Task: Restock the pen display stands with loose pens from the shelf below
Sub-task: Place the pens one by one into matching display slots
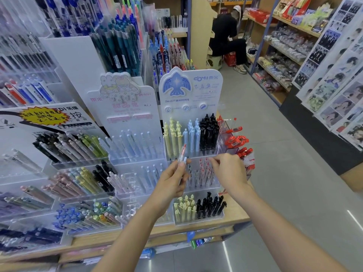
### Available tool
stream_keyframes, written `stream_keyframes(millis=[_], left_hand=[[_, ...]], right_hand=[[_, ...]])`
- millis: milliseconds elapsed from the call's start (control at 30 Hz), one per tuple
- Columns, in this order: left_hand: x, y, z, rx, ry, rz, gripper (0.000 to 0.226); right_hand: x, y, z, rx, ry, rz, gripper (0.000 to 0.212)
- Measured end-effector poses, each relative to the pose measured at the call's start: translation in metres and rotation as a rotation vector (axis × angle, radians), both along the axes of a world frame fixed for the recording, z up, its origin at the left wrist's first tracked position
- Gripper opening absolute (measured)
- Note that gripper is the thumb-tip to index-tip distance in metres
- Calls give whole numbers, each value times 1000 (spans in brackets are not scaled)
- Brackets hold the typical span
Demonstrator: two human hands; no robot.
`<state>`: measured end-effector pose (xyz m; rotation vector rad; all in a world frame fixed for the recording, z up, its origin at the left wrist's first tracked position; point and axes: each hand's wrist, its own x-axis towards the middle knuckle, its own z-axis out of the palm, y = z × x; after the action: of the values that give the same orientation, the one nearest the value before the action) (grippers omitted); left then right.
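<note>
My left hand (172, 178) grips a small bunch of clear pens with red tips (182, 156), held upright in front of the blue bird display stand (191, 89). My right hand (228, 171) hovers over the stand's middle tier, fingers pinched near the clear red-patterned pens (204, 171) standing there; whether it holds one I cannot tell. The top tier holds yellow, pale blue and black pens (209, 134). The bottom tier holds yellow and black pens (198, 208).
A pink rabbit display stand (125, 103) is to the left, with more pen racks beyond it. Red pens (236, 141) fill a clear box at right. The wooden shelf edge (196, 228) runs below. A person sits far down the aisle (225, 36).
</note>
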<state>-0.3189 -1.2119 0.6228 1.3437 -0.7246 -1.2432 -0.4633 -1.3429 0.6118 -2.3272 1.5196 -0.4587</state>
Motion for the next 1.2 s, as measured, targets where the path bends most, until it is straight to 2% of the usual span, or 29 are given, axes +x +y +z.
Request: stream_keyframes(millis=[267,333,400,467,533,600,700,800,833,867,967,1033,1200], left_hand=[[6,8,-5,-47,115,-18,46],[8,10,-3,-57,104,-34,41],[10,12,-3,-71,55,-61,34],[10,14,-2,-91,24,-103,33],[10,14,0,-114,2,-136,31],[10,14,3,-124,1,-149,29],[16,15,3,-99,-19,-145,34],[24,20,-3,-48,-60,-88,36],[26,21,-5,-33,-57,-56,34],[28,22,-7,-27,-48,-32,31],[27,18,-8,-37,-30,-12,24],[22,13,-5,-43,-33,-15,21],[14,3,-1,-48,-39,-21,20]], right_hand=[[2,2,0,6,43,-60,34],[0,11,8,-77,-60,22,28],[6,26,30,-103,-248,166,24],[20,36,56,75,-386,232,25],[33,38,73,328,-438,258,26],[38,37,80,454,-490,273,21],[34,32,97,445,-595,253,10],[18,18,120,357,-820,169,4],[12,12,124,266,-807,141,6],[6,9,125,147,-713,126,7],[-5,9,108,-148,-337,126,15],[-7,9,88,-177,-244,127,19],[-3,3,50,-132,-212,132,23]])
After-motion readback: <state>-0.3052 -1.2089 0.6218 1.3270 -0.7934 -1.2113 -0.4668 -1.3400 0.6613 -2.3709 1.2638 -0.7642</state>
